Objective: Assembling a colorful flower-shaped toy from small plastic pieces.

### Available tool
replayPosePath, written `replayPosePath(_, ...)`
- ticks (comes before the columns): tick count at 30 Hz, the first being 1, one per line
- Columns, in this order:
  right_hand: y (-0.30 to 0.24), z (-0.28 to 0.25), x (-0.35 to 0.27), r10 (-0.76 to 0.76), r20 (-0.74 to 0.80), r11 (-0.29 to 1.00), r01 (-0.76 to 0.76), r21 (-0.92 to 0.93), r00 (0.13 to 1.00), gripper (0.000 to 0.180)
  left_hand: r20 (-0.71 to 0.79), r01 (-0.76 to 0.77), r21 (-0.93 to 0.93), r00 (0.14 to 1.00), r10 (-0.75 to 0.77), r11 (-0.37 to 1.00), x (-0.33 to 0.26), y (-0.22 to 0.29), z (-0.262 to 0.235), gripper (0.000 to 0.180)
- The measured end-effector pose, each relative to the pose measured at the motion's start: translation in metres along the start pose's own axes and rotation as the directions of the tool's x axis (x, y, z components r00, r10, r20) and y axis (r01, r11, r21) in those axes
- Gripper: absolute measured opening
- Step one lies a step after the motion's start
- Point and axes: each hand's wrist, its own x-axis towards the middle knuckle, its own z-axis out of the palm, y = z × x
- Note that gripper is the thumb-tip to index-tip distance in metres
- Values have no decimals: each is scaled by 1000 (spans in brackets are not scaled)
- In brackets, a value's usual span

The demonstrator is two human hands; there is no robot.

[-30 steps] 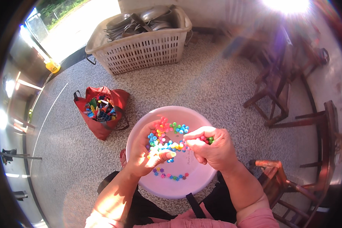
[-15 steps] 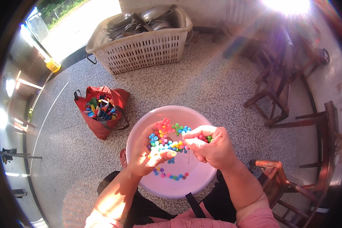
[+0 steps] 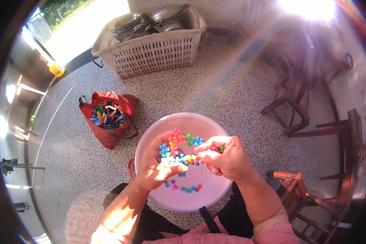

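Above a pale pink basin (image 3: 215, 195), I hold up a chain of small knobbed plastic pieces (image 3: 177, 140) in red, green, blue, yellow and pink, bent into a loop. My left hand (image 3: 152, 164) is closed around the loop's left side, its thumb pressed on the lower pieces. My right hand (image 3: 232, 156) pinches the right side between thumb and fingertips. Red and green pieces stick out past its fingers. What exactly lies between those fingertips is hidden. Lower down, a curved row of small flower shapes (image 3: 186, 189) shows on the basin's bottom; I cannot tell whether they are loose or printed.
To the left on the speckled floor (image 3: 162, 93) stands a red bag (image 3: 128, 105) full of coloured toy pieces. A white slatted basket (image 3: 154, 57) of metal pans and lids is at the back. Wooden stools (image 3: 293, 110) and a chair (image 3: 288, 177) line the right side.
Both hands keep their grip on the chain. The loop has tilted slightly, and its lower pieces have shifted a little. The basin and everything around it stay put.
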Motion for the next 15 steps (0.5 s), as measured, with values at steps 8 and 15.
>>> replayPosePath(8, 4, 11, -3, -10, -72, 992, 19, 124, 997, 7, -42, -62, 11, 997, 62, 998, 0, 2, 1, 58)
replayPosePath(15, 11, 3, 3, 40, -23, 935, -29, 355, 999, 8, -150, 122, -287, 974, -170, 950, -3, 2, 4, 54)
